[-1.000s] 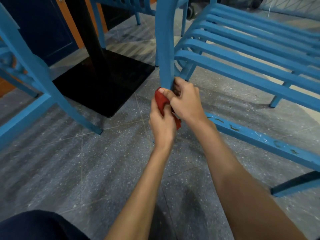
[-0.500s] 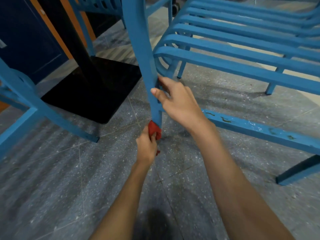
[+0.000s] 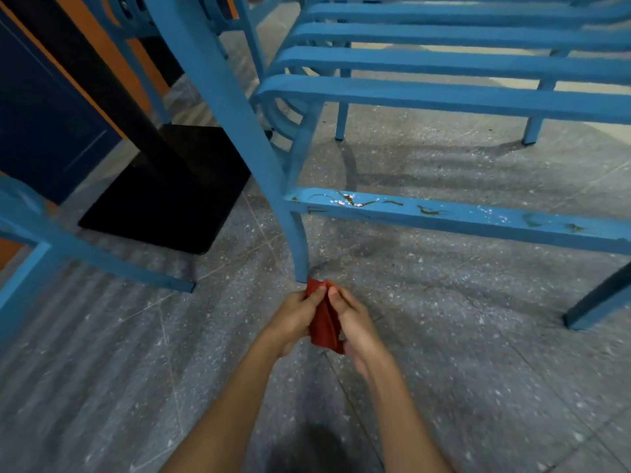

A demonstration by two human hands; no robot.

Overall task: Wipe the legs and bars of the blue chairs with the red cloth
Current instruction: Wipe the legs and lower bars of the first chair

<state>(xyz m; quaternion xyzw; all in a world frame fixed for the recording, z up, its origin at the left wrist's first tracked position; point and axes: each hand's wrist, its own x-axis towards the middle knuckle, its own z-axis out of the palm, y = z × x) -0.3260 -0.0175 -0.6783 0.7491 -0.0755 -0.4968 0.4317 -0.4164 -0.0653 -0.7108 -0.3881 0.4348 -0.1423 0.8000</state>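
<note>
Holding the cloth (image 3: 323, 322) between them, the left hand (image 3: 294, 319) and right hand (image 3: 355, 322) sit close together just below the foot of the chair leg (image 3: 239, 107), fingers curled into the red fabric; its top edge is at the leg's base on the floor (image 3: 444, 353). A chipped bar (image 3: 461, 216) runs right from the leg; a black table base (image 3: 170, 199) stands at left

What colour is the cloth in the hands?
Red cloth, shown best in the head view.

Dim, soft-focus, wide-angle view; edges bend noticeably.
</note>
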